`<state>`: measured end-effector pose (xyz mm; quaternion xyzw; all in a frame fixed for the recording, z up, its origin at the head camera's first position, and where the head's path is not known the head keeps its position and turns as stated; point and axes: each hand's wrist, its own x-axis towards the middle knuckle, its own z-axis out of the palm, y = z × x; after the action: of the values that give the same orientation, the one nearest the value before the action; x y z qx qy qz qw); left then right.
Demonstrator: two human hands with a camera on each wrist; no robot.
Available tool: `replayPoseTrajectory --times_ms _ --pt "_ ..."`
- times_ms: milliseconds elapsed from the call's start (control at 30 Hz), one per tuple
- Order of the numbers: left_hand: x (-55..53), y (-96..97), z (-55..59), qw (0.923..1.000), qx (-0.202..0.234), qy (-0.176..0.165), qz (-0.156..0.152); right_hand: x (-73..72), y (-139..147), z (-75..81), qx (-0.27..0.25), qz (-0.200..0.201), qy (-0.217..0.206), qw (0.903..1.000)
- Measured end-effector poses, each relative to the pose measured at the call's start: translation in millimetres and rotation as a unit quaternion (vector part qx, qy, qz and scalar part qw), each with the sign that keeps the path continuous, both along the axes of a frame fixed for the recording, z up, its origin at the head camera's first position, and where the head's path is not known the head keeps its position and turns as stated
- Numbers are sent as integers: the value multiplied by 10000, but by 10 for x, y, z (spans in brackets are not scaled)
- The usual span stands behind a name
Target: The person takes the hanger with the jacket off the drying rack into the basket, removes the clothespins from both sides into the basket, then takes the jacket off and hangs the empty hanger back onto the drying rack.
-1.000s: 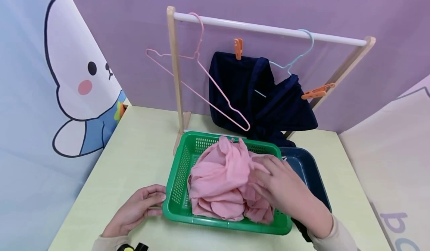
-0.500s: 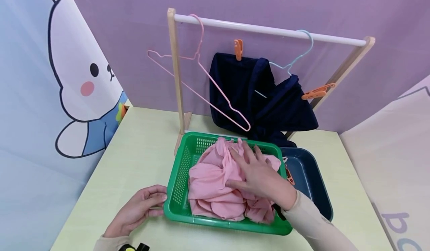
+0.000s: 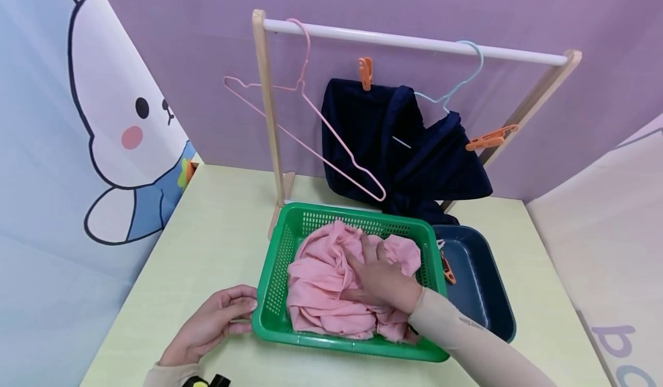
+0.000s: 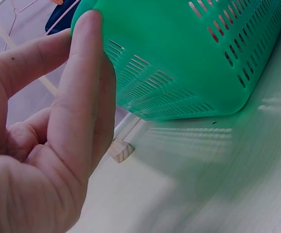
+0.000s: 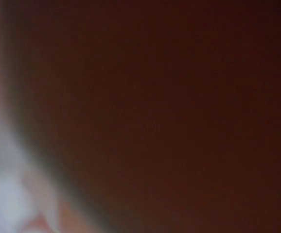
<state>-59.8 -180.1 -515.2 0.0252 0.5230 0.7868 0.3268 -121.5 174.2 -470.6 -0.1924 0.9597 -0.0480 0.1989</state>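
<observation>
A crumpled pink cloth (image 3: 321, 283) fills much of the green perforated plastic basket (image 3: 269, 329). My right hand (image 3: 380, 277) lies on top of the cloth, its fingers spread and pressing down into it. The right wrist view is dark and blurred. My left hand (image 3: 214, 321) is at the basket's left side, thumb and fingers gripping the rim near the front left corner. From the left wrist view, the thumb (image 4: 77, 82) reaches up to the edge of the green basket wall (image 4: 165, 63).
Behind the basket stands a drying rack (image 3: 414, 42) with a pink hanger (image 3: 305, 90) and a blue hanger (image 3: 450, 96). Dark navy clothing (image 3: 362, 145) hangs there with orange clips (image 3: 365, 75). A dark blue tray (image 3: 476, 283) holding clothespins (image 3: 448, 269) sits at the basket's right.
My right hand has moved left from the cloth's right side onto its middle, spread its fingers and pushed the pile lower. The left hand has stayed at the basket's edge.
</observation>
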Motion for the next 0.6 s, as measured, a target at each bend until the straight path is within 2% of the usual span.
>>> replayPoseTrajectory --times_ms 133,300,433,600 --pt "-2 6 5 10000 29 19 -37 1 -45 -159 290 93 -116 9995" --pt "-8 14 16 10000 23 38 -38 -6 -55 -196 364 159 -48 9992" --pt "-10 14 15 10000 -16 23 -12 -5 -30 -106 127 106 14 9999" --pt "-2 6 -4 10000 5 13 -6 24 -12 177 -152 -19 280 9995"
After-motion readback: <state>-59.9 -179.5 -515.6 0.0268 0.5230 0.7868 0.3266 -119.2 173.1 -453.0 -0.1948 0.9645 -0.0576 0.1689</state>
